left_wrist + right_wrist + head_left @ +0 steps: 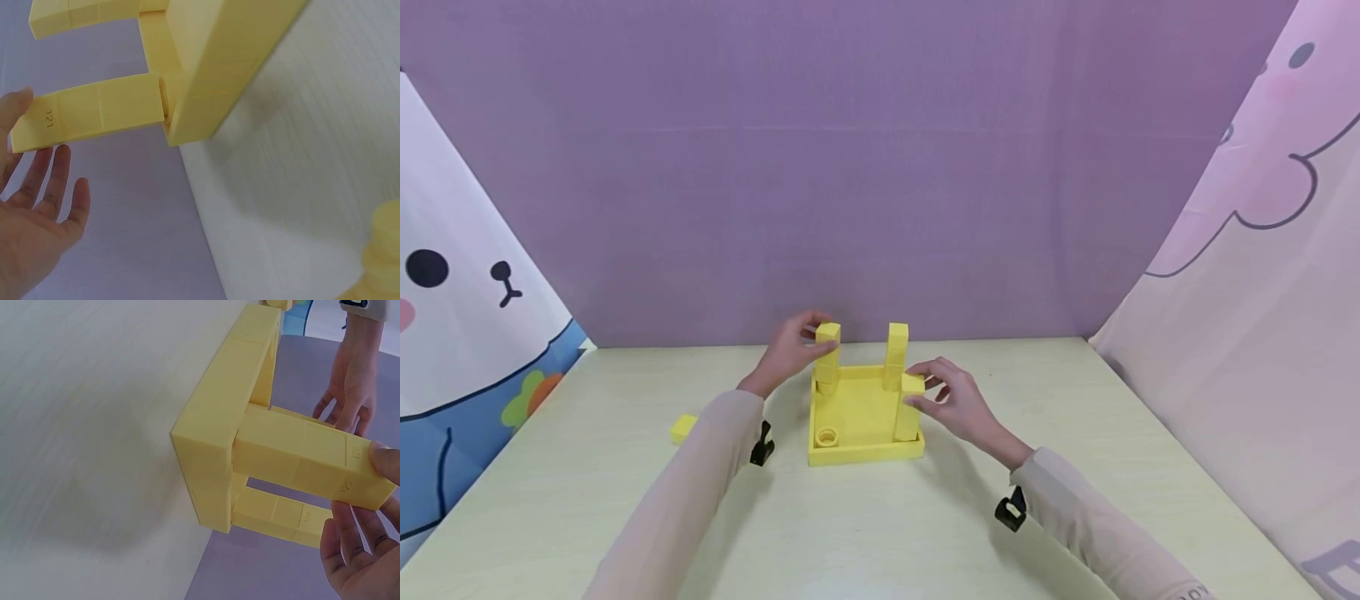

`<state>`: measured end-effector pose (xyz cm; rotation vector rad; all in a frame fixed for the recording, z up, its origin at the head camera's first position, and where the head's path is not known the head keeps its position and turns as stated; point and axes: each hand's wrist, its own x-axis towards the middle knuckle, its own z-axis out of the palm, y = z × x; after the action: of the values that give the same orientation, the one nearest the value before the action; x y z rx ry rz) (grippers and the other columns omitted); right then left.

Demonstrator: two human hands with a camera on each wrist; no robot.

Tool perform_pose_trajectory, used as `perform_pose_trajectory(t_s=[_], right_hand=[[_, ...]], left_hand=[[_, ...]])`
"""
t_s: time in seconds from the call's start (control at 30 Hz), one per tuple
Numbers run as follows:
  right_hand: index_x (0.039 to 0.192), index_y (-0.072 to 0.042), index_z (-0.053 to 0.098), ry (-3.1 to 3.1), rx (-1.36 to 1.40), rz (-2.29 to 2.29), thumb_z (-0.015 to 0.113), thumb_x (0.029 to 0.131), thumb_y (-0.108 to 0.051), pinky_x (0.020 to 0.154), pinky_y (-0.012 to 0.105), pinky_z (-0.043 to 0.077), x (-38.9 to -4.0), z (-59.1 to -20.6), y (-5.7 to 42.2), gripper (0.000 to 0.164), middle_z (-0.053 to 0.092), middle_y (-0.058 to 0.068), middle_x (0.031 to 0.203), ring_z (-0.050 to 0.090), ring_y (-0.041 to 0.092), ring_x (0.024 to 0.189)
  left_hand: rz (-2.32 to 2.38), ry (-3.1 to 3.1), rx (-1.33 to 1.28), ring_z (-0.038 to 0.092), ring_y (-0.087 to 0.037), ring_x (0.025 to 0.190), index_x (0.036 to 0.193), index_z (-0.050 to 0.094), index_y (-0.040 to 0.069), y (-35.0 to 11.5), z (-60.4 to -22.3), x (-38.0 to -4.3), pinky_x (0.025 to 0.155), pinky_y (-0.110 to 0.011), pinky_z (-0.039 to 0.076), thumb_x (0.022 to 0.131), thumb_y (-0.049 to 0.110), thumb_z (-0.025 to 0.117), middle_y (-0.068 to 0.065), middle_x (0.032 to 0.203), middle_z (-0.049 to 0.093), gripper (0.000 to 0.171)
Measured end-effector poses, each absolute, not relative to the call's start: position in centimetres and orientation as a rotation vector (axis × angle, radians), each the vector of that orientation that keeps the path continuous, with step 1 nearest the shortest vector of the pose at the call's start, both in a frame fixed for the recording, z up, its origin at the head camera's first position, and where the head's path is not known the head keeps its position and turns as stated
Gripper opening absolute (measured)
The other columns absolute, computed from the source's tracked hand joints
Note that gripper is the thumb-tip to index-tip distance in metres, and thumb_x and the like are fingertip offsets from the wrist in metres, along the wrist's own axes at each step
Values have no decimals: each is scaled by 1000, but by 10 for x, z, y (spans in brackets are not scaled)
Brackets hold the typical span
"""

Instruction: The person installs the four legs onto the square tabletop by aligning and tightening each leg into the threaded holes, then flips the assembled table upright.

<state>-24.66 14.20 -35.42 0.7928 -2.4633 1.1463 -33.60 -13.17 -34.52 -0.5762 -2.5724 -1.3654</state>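
A yellow square plastic base with a raised rim [865, 454] lies on the table, and three square yellow legs stand up from its corners. My left hand [792, 350] pinches the top of the back-left leg [827, 367], thumb on one side and fingertips on the other; the left wrist view shows "121" embossed on this leg [103, 109]. With thumb and fingers, my right hand [958, 404] holds the upper end of the front-right leg [907, 417]. The back-right leg [895, 350] stands untouched. At the front-left corner is a bare round socket [827, 437].
Left of the base, a loose yellow piece [683, 428] lies on the pale table [865, 533], partly behind my left sleeve; its ridged round end [384, 247] shows in the left wrist view. A purple backdrop [865, 183] rises behind, with printed cloths at both sides.
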Motion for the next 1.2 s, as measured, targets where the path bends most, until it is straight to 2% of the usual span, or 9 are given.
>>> perform_pose_trajectory(t_s=[0.17, 0.57, 0.9, 1.2], right_hand=[[108, -9, 62, -2458, 798, 1149, 74, 76, -13, 61, 26, 50, -247, -355, 142, 34, 61, 6, 98, 59, 20, 82], [107, -8, 63, -2454, 797, 1147, 74, 76, -13, 61, 28, 51, -247, -356, 143, 34, 61, 7, 97, 59, 21, 82], [107, -8, 63, -2458, 792, 1149, 74, 76, -13, 61, 30, 51, -248, -357, 142, 33, 61, 6, 97, 59, 20, 82], [107, -9, 63, -2461, 792, 1156, 74, 76, -14, 61, 30, 51, -248, -357, 141, 33, 61, 6, 97, 59, 19, 82]], left_hand=[[-1382, -2573, -619, 56, -31, 97, 121, 51, 1, -134, -344, -334, 81, -39, 50, 84, 13, 65, -17, 117, 55, 42], [-1354, -2637, -738, 54, -32, 100, 122, 51, 0, -140, -340, -338, 83, -41, 48, 84, 4, 62, -18, 119, 54, 40], [-1357, -2617, -661, 53, -31, 104, 125, 48, 2, -138, -343, -335, 90, -43, 46, 85, 11, 65, -16, 124, 51, 45], [-1376, -2552, -560, 53, -32, 103, 124, 49, 3, -135, -349, -331, 89, -45, 46, 85, 16, 65, -16, 125, 51, 44]])
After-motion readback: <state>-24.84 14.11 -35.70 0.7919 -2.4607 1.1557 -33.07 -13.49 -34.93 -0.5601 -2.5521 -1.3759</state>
